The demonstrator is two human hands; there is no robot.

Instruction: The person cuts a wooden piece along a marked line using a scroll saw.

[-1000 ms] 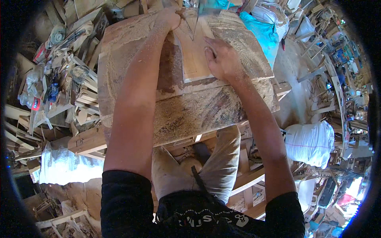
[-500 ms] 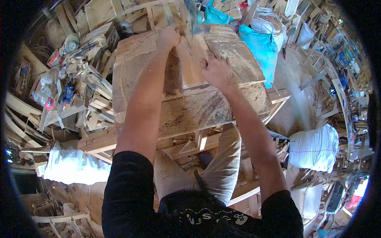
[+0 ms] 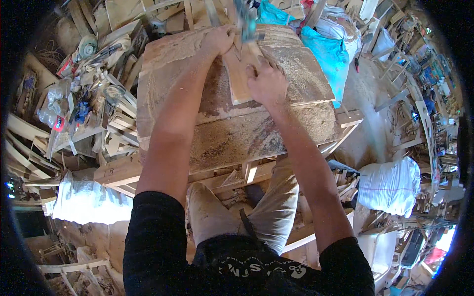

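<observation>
A pale wooden board [image 3: 238, 81] lies flat on a sawdust-covered wooden worktable [image 3: 168, 64], pointing away from me. At its far end stands a blue-green upright machine part [image 3: 248, 27], seemingly a band saw's blade guard; the blade itself I cannot make out. A thin dark line runs along the board toward it. My left hand [image 3: 219, 40] is closed at the board's far left edge, close beside the guard. Nearer to me, my right hand [image 3: 268, 83] grips the board's right side, thumb on top and fingers bent toward the far side.
Scrap wood [image 3: 123, 106] is heaped to the left, with a plastic bottle [image 3: 52, 118] among it. Blue sacks [image 3: 326, 54] stand right of the table, and a white sack [image 3: 389, 185] sits lower right. My legs are under the table's near edge.
The board's near end has swung slightly right and moved a little away from me. My left hand has shifted right, nearer the guard; my right hand has moved slightly forward with the board.
</observation>
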